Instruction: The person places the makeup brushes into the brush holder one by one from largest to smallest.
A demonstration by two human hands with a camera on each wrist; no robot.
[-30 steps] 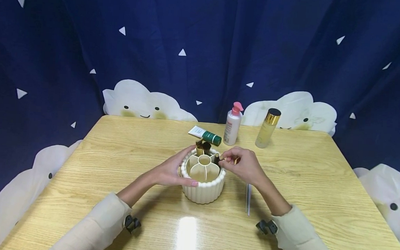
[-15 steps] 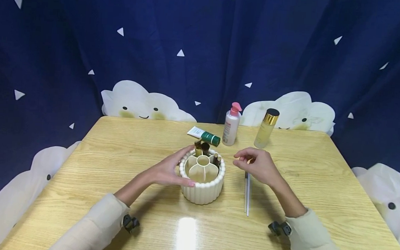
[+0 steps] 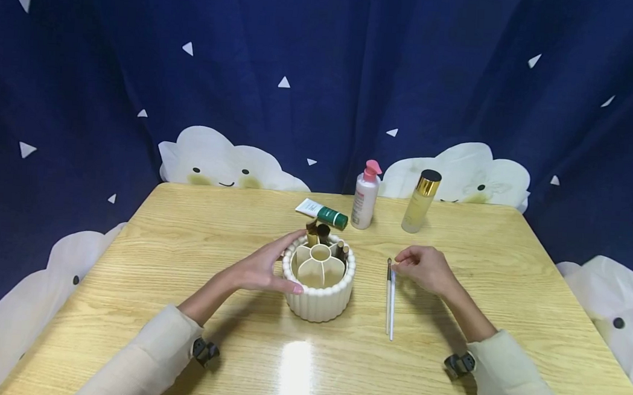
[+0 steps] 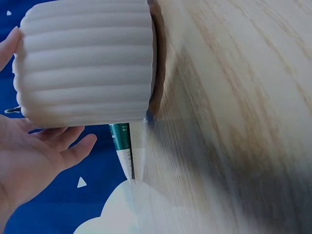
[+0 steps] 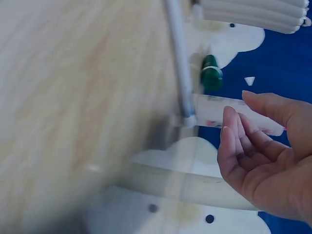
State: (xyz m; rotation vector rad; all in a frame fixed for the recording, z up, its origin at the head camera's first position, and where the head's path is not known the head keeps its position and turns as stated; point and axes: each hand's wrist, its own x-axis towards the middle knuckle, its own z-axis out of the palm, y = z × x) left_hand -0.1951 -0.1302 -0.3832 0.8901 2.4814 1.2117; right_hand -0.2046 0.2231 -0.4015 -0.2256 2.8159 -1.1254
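A round cream organizer with fluted sides, a beaded rim and petal-shaped compartments stands on the table. My left hand spans its left side, thumb at the front rim and fingers around the back; its fingers show beside the wall in the left wrist view. Makeup brushes with dark heads stand in the rear compartments, and two thin items with gold tips at the right. Two slim pale-handled brushes lie side by side on the table. My right hand, fingers loosely bent and holding nothing, hovers by their far ends.
Behind the organizer lies a green and white tube. A white pump bottle with a pink top stands beside it, and a yellowish bottle with a gold and black cap farther right. A blue curtain hangs behind the table.
My right hand has let go of a thin gold-tipped item in the organizer's right compartment and moved right, to the far ends of the slim brushes. My left hand stays at the organizer.
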